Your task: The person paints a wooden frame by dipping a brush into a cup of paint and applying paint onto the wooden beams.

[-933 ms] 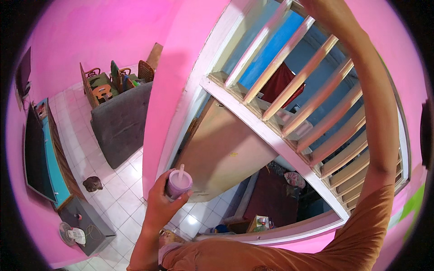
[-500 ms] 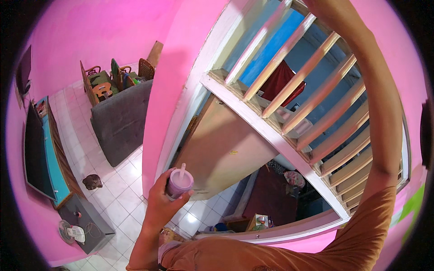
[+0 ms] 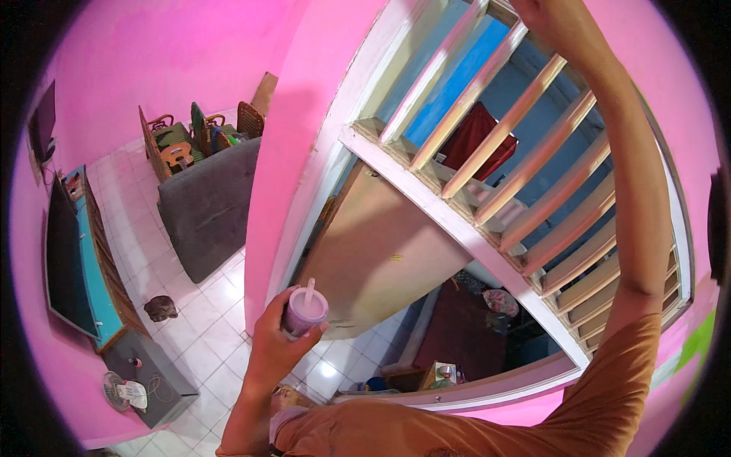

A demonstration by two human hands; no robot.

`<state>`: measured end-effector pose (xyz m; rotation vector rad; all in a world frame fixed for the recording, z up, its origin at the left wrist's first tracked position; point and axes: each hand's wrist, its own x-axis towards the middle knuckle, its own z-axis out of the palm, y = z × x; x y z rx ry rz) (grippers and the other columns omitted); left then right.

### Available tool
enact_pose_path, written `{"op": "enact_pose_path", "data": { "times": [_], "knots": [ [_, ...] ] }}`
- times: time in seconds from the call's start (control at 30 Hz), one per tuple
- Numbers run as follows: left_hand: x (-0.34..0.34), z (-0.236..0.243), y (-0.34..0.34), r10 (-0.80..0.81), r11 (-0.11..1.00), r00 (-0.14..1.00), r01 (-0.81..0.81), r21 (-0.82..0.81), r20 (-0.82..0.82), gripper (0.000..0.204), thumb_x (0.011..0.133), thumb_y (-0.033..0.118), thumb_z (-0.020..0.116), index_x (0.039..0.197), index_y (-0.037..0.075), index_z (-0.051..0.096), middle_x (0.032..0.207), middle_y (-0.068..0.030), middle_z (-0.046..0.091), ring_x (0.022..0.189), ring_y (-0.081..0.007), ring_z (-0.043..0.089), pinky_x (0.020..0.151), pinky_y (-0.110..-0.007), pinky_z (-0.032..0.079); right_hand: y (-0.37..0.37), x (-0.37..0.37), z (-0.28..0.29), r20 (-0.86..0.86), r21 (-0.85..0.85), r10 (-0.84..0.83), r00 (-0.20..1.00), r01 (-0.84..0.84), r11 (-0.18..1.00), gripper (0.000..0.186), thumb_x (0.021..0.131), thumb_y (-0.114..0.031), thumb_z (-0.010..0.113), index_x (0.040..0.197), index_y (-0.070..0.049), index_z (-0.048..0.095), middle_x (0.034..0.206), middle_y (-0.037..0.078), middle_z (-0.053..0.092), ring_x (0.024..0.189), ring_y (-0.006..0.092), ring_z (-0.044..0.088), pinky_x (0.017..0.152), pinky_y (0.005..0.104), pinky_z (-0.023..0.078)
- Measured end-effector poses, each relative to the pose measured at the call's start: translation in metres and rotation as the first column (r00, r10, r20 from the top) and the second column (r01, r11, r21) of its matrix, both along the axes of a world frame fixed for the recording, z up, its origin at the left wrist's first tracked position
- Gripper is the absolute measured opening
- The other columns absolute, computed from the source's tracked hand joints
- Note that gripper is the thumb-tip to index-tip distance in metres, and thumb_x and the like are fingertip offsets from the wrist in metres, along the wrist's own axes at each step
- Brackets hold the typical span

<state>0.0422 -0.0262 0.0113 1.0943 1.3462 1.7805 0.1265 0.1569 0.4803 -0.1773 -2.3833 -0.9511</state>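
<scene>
My left hand [image 3: 282, 335] grips a small purple cup [image 3: 307, 311] with a pale stick [image 3: 310, 288] standing in it, low in the middle of the head view. My right arm reaches up along the right side to the top edge, where my right hand [image 3: 544, 19] is at the upper part of a white-framed vent with pale wooden slats [image 3: 480, 152]. Its fingers are cut off or hidden, so I cannot tell what they hold. Below the vent is a beige door [image 3: 381, 251] in the white frame.
A grey upholstered piece [image 3: 205, 206] and wooden chairs [image 3: 175, 152] stand at the left, near a television [image 3: 68, 251] on a teal-and-wood unit. A fan [image 3: 114, 390] sits lower left, and a dark lump [image 3: 160, 308] lies on the tiles. Pink walls [image 3: 297, 46] flank the doorway.
My left hand and the cup are slightly farther right. My right forearm has shifted a little at the top. The view is otherwise nearly the same.
</scene>
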Motion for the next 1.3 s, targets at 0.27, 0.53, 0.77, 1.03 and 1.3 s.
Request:
{"op": "enact_pose_path", "data": {
  "times": [0.27,0.53,0.77,1.03,1.3],
  "knots": [
    [0.002,0.000,-0.006,0.015,1.000,1.000,-0.015,-0.015,0.000,0.071,0.081,0.011,0.084,0.140,-0.006,0.046,0.127,-0.0156,0.061,0.116,-0.0214,0.062,0.101,-0.036,0.050,-0.001,0.015,-0.010,-0.184,-0.088,0.022,0.983,-0.039,0.995,0.017,0.098,-0.011,0.060,0.105,0.005,0.063,0.079,0.014,0.069,0.068,0.0194,0.063,0.063,0.0328,0.050],
    [0.012,0.001,0.010,0.016,0.999,0.999,-0.015,0.035,-0.034,0.072,0.082,0.012,0.085,0.140,-0.005,0.046,0.127,-0.0156,0.062,0.115,-0.0214,0.063,0.099,-0.035,0.051,-0.013,0.046,-0.036,-0.556,-0.259,0.076,0.827,-0.259,0.931,0.022,0.097,-0.016,0.058,0.100,0.004,0.066,0.074,0.006,0.065,0.064,0.0115,0.058,0.059,0.0283,0.047],
    [0.023,0.008,0.016,-0.010,0.998,1.000,0.009,0.060,0.019,0.070,0.083,0.009,0.083,0.140,-0.004,0.046,0.127,-0.0132,0.061,0.116,-0.0205,0.062,0.100,-0.035,0.050,-0.004,0.076,-0.133,-0.746,-0.448,0.041,0.665,-0.546,0.708,0.020,0.096,-0.016,0.063,0.108,0.000,0.067,0.078,0.009,0.067,0.066,0.0172,0.063,0.060,0.0305,0.049],
    [0.031,0.008,0.004,-0.028,0.999,0.999,0.030,-0.023,0.046,0.071,0.082,0.009,0.083,0.141,-0.005,0.045,0.128,-0.0137,0.060,0.119,-0.0220,0.061,0.102,-0.036,0.049,0.005,0.081,-0.217,-0.442,-0.465,0.035,0.896,-0.262,0.845,0.019,0.101,-0.017,0.059,0.112,-0.004,0.067,0.099,0.017,0.067,0.088,0.0352,0.068,0.076,0.0425,0.054],
    [0.032,-0.007,0.007,-0.045,0.999,0.997,0.045,-0.001,0.055,0.070,0.082,0.007,0.082,0.141,-0.005,0.045,0.129,-0.0149,0.059,0.120,-0.0217,0.060,0.103,-0.036,0.049,0.033,0.070,-0.201,-0.331,-0.317,-0.006,0.944,-0.105,0.943,0.018,0.099,-0.013,0.059,0.115,-0.007,0.063,0.102,0.019,0.064,0.089,0.0417,0.065,0.077,0.0494,0.052]
  ]
}}
